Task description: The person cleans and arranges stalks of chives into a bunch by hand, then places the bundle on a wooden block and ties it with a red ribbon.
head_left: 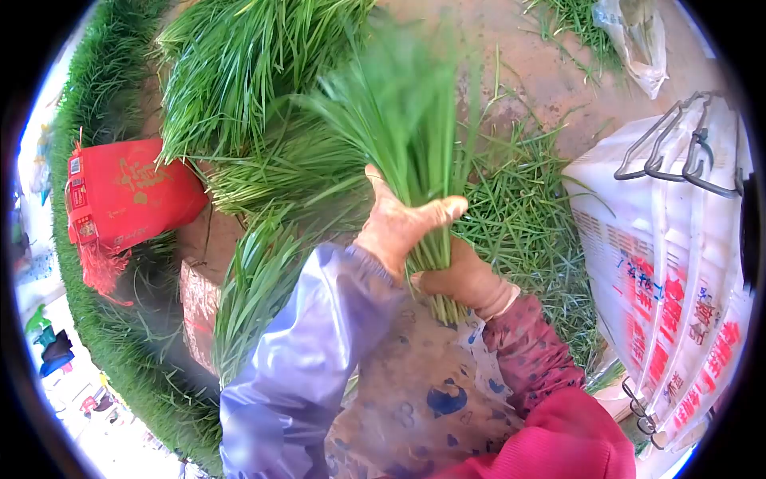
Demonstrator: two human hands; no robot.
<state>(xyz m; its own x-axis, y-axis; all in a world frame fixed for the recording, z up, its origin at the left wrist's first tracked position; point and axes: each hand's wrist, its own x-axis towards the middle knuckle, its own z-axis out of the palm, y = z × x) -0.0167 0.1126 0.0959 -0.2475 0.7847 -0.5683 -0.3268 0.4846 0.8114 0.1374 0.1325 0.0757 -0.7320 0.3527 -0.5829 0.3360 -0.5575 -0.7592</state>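
Observation:
A bunch of long green leafy stalks (423, 152) stands upright between my two hands, its top blurred. My left hand (399, 223) is wrapped round the middle of the bunch, thumb across the front. Lower down, my right hand (465, 275) closes round the stalks from the right side, just above their cut ends. Some fingers of both hands are hidden behind the stalks. Below the bunch lies a patterned apron (423, 383). Larger heaps of the same greens (239, 72) lie beyond my left hand.
At the left is a red printed bag (140, 191) with a fringe, beside a brick (199, 311). Loose stalks (527, 207) litter the ground to the right. A white printed container (654, 263) with metal wire handles stands at the far right; a plastic bag (638, 40) lies behind.

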